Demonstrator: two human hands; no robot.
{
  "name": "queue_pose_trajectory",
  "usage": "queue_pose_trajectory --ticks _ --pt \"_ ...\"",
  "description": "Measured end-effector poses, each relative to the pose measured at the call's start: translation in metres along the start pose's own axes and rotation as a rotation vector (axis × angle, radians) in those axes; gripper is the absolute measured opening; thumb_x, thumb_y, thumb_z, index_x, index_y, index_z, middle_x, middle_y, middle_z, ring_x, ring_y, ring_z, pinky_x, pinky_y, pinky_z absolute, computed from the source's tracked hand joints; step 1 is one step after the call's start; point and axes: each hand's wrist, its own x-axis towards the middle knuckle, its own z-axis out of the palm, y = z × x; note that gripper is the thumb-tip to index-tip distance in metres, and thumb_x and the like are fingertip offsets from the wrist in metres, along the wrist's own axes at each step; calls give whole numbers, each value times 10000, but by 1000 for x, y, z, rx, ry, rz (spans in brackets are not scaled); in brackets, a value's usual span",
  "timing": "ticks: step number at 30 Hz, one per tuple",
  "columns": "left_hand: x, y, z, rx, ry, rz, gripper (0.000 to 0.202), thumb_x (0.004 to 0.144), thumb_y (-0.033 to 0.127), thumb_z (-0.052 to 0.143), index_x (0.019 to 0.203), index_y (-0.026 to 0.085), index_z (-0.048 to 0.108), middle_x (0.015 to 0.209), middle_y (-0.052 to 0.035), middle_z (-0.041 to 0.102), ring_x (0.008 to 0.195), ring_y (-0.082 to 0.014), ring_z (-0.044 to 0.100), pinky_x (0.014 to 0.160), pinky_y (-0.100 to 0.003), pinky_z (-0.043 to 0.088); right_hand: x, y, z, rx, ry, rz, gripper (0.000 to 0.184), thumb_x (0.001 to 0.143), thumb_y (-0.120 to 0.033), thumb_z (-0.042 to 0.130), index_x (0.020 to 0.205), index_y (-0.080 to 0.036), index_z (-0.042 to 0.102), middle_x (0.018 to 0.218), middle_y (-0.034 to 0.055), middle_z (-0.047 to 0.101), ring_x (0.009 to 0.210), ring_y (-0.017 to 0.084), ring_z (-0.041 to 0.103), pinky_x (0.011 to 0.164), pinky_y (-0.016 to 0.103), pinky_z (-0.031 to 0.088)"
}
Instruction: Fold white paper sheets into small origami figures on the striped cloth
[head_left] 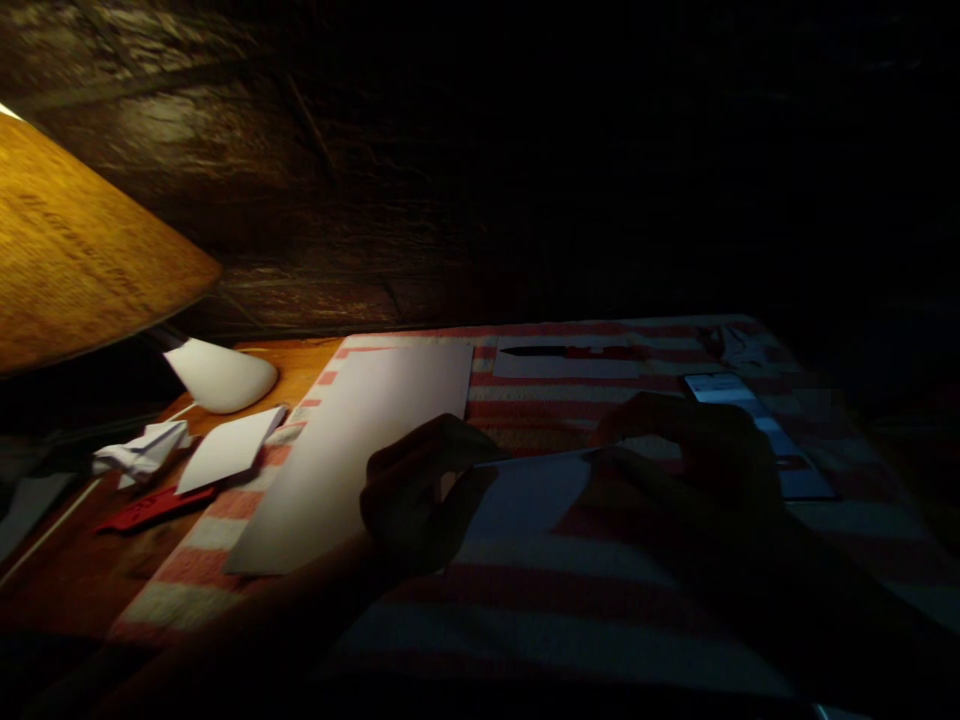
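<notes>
Left hand [420, 490] pinches paper [529, 495] at nine o'clock | right hand [705, 460] pinches at three | even tension should hold it straight!

Lit lamp [90, 240] at left, near dark wall [322, 180]; glowing phone [781, 436] on striped cloth [540, 410]; knife [559, 352] near far edge.

Both hands [424, 490] hold a paper [525, 495] over a striped cloth [630, 590].
</notes>
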Motion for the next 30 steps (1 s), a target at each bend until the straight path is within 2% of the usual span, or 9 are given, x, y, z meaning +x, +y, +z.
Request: queue_pose_trajectory --ticks 11,19,24,27,30 --pt "1 0 2 -42 1 -17 101 879 62 634 875 143 693 773 -50 692 702 -138 666 611 -274 533 -1 4 1 63 -42 -1 69 964 -262 658 946 -286 720 905 -27 741 841 144 699 741 256 515" --pt "9 0 -2 -29 -39 -4 149 887 44 585 867 150 688 780 -45 685 714 -130 668 624 -253 529 2 0 3 93 -7 15 88 952 -267 671 889 -247 728 858 -10 743 801 140 691 714 249 506" --pt "10 -4 3 -68 -25 9 152 893 66 569 818 153 668 746 -30 654 669 -122 648 593 -246 497 4 2 11 249 65 144 91 871 -255 760 795 -228 719 770 -11 722 730 132 669 666 238 498" --pt "8 -6 7 -90 -16 -63 173 917 114 547 781 153 645 711 -20 617 631 -111 608 574 -244 457 4 3 18 391 79 253 121 838 -218 768 742 -210 695 712 -13 699 672 122 650 620 227 489" --pt "7 -10 10 -154 -19 -151 182 955 196 531 827 159 654 743 -23 628 663 -116 606 601 -246 457 5 5 21 437 101 306 120 824 -219 768 736 -201 688 708 -6 701 662 129 652 607 236 486"
